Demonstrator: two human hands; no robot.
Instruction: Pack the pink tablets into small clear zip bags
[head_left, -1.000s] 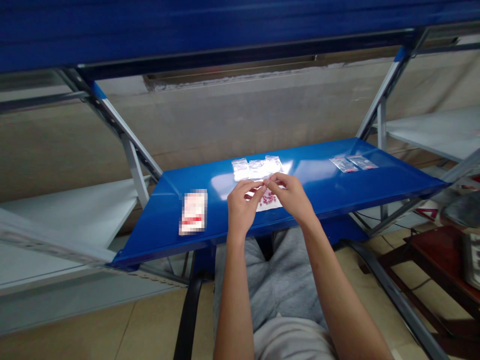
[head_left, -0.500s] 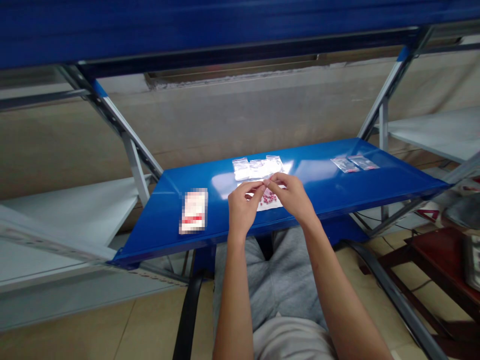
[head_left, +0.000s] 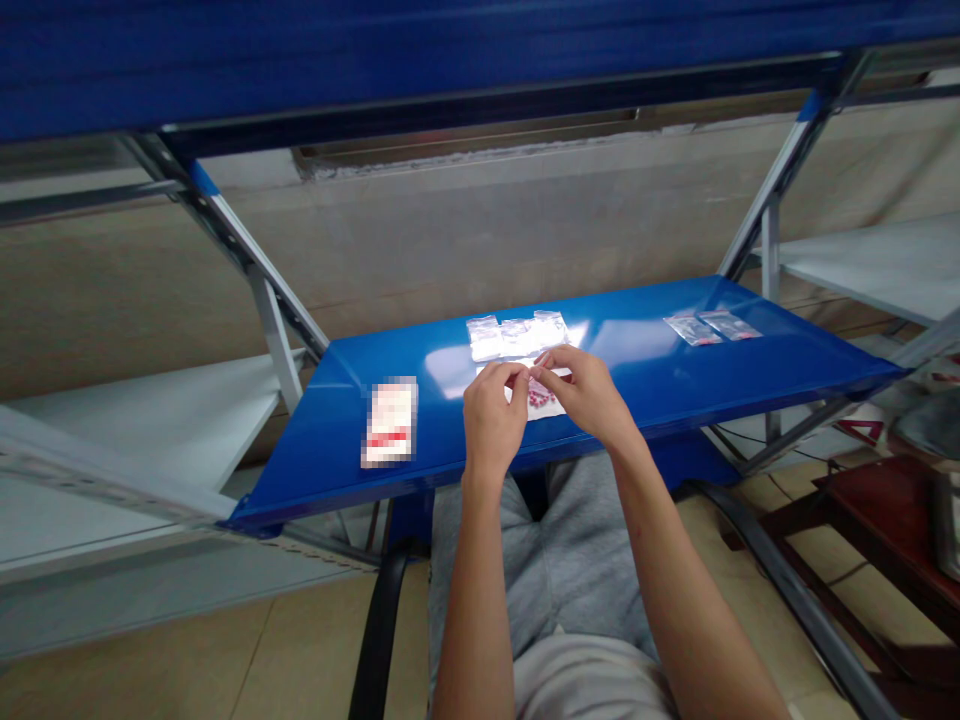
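Small, round red beads (head_left: pixel 541 399) lie between five and six o'clock from where the left hand (head_left: pixel 496 415) meets the right hand (head_left: pixel 589 388).

The beads are spread loosely on a flat white sheet (head_left: pixel 555 409) of uncertain material, low between the two hands. Being round, they show no long axis; the sheet's is partly hidden. Neither hand is clearly nearer. Grip: thumbs and fingertips are drawn in to one meeting point above the far side of the beads; whether either pinch is closed, or on what, cannot be told.

Just beyond, from ten to one o'clock, lie three flat, clear plastic bags (head_left: pixel 484 338) under glare. Well apart, between two and three o'clock, are two clear plastic bags with red at the near edge (head_left: pixel 691 329). Between eight and nine o'clock sits a blurred, pale rectangular item with a red band (head_left: pixel 390 420). All rest on the glossy blue worktop (head_left: pixel 442 440).
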